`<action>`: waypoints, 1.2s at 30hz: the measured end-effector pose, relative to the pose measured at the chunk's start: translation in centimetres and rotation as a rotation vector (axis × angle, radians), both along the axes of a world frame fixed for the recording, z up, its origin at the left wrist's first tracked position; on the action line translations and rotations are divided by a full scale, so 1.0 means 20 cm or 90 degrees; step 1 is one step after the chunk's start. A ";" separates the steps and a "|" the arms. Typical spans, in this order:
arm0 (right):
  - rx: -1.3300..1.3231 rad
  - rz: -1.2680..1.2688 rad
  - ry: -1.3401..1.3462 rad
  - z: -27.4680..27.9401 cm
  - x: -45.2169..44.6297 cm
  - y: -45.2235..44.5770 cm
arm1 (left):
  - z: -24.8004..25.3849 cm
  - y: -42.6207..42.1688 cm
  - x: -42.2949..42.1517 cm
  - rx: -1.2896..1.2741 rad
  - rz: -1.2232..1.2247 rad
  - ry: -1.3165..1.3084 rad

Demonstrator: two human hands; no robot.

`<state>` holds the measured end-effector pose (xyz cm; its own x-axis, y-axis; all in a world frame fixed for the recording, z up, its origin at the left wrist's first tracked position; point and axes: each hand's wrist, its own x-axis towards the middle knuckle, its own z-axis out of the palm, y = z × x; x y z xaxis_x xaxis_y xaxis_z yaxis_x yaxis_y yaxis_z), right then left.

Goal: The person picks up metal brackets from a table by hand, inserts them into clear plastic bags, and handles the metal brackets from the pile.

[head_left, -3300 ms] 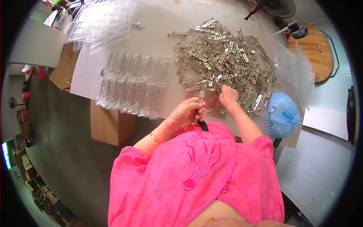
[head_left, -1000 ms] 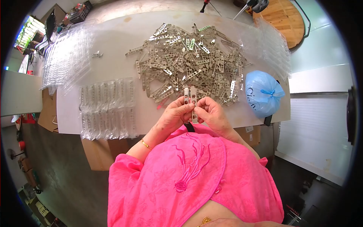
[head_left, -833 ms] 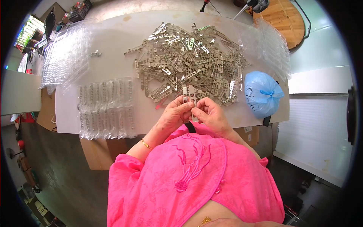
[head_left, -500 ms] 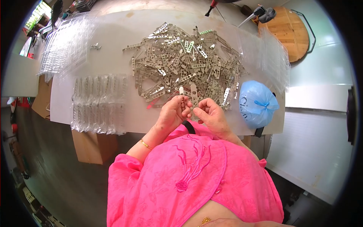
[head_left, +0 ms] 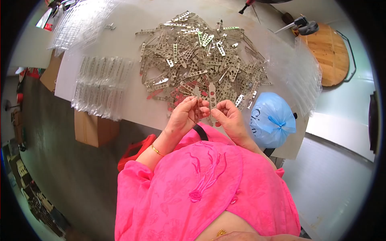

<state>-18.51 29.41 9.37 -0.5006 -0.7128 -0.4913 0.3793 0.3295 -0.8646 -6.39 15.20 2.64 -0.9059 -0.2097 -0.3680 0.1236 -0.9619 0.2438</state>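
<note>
My left hand (head_left: 185,114) is closed, fingers curled round a narrow metal strip that shows nearly edge-on. Beside it, my right hand (head_left: 230,119) pinches a perforated metal bracket (head_left: 212,95) between thumb and fingers. This bracket stands roughly upright, its row of round holes facing me. The left fingertips are close to the bracket's lower part; whether they touch it I cannot tell. Just beyond both hands spreads a large heap of similar perforated metal brackets (head_left: 201,54), some of them shiny. Reddish patches show among the near brackets.
Clear plastic packs of strips (head_left: 100,86) lie on the white table (head_left: 132,114) at left. Stacked clear plastic trays (head_left: 78,26) are behind them, with more plastic sheets (head_left: 299,72) at right. A tied blue bag (head_left: 271,120) sits near the right edge. A cardboard box (head_left: 96,128) stands below.
The camera view has turned and shifted, so the table appears tilted. The strip in my left hand now shows more edge-on. My right hand still holds its bracket.
</note>
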 end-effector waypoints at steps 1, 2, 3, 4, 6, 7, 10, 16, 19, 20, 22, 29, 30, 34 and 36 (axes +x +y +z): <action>-0.005 0.005 -0.003 0.00 -0.01 0.00 | 0.00 0.01 0.00 0.022 0.009 -0.014; -0.007 0.012 -0.004 0.01 -0.01 0.00 | 0.01 0.02 0.01 0.020 0.016 -0.015; -0.003 0.013 -0.004 0.02 -0.01 0.00 | 0.01 0.03 0.01 0.038 0.024 -0.025; 0.002 0.014 -0.004 0.03 -0.01 0.00 | 0.02 0.03 0.01 0.056 0.031 -0.035; 0.000 0.008 -0.008 0.03 0.00 0.00 | 0.05 0.02 0.02 0.024 0.030 -0.035; 0.000 -0.003 -0.013 0.02 0.01 -0.01 | 0.07 0.01 0.02 -0.007 0.024 -0.037; -0.016 -0.028 -0.017 -0.01 0.03 -0.03 | 0.10 -0.05 0.08 -0.040 0.003 -0.025; -0.089 -0.075 -0.083 -0.03 0.13 -0.12 | 0.05 -0.22 0.20 -0.007 -0.039 -0.045; -0.096 -0.079 -0.077 -0.03 0.24 -0.20 | 0.05 -0.33 0.25 -0.004 -0.095 -0.038; -0.095 -0.087 -0.073 -0.03 0.28 -0.23 | 0.05 -0.36 0.27 -0.002 -0.103 -0.035; -0.048 -0.093 -0.042 -0.02 0.37 -0.29 | 0.06 -0.43 0.31 -0.034 -0.125 -0.006; -0.040 -0.160 0.029 0.02 0.58 -0.42 | 0.07 -0.54 0.36 -0.070 -0.182 -0.056; -0.039 -0.177 0.045 0.02 0.61 -0.44 | 0.07 -0.55 0.37 -0.083 -0.198 -0.041; -0.048 -0.239 0.070 0.03 0.67 -0.48 | 0.09 -0.62 0.41 -0.123 -0.258 -0.035; -0.047 -0.247 0.077 0.02 0.69 -0.48 | 0.08 -0.64 0.42 -0.110 -0.268 -0.046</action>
